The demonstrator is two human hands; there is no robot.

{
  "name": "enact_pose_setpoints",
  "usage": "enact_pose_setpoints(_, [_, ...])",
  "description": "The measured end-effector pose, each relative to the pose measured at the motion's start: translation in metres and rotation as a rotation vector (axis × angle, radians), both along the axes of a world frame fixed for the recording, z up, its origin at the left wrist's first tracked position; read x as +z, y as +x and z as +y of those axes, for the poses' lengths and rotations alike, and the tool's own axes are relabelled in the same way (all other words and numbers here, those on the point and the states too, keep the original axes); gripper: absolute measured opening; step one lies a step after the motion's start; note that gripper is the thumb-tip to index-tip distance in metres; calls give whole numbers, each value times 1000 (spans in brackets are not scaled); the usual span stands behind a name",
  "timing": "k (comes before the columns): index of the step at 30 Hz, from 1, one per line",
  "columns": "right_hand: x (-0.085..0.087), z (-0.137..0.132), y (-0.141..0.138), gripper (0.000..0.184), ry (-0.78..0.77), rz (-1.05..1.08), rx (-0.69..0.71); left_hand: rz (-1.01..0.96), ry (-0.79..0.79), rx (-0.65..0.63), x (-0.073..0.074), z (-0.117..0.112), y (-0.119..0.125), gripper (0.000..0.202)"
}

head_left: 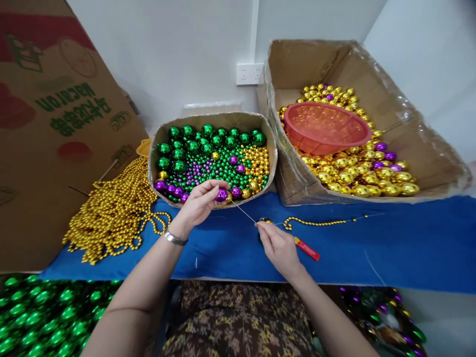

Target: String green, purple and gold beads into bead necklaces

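Observation:
My left hand (199, 202) pinches a purple bead (221, 195) at the front rim of a round cardboard tub (213, 120) full of green, purple and gold beads. A thin thread or needle (243, 211) runs from that bead down to my right hand (277, 244), which pinches it beside a large gold bead (265, 220). From there a strand of small gold beads (316, 223) trails right across the blue cloth (409, 238). A silver bracelet (174, 238) sits on my left wrist.
A heap of gold bead strings (113, 213) lies at left against a printed cardboard sheet (55, 124). At right, a plastic-lined carton (420, 148) holds gold and purple balls and an orange basket (327, 127). A red lighter (308, 249) lies by my right hand. Green beads (40, 312) fill the lower left.

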State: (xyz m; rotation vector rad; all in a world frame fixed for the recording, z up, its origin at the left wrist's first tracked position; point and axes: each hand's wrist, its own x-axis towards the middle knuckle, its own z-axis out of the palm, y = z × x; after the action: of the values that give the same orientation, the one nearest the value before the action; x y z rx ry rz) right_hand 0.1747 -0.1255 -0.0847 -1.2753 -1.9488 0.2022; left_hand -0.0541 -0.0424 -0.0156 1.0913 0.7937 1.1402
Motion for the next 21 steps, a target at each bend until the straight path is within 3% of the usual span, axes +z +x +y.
enact_pose_setpoints(8, [-5, -1, 2, 28, 35, -102, -21, 97, 99, 71, 1, -4, 1, 27])
enact_pose_setpoints(12, [-6, -1, -1, 27, 33, -123, -22, 182, 131, 26, -4, -11, 7, 35])
enact_pose_setpoints(21, [-8, -1, -1, 27, -50, 76, 71, 163, 93, 39, -15, -23, 22, 41])
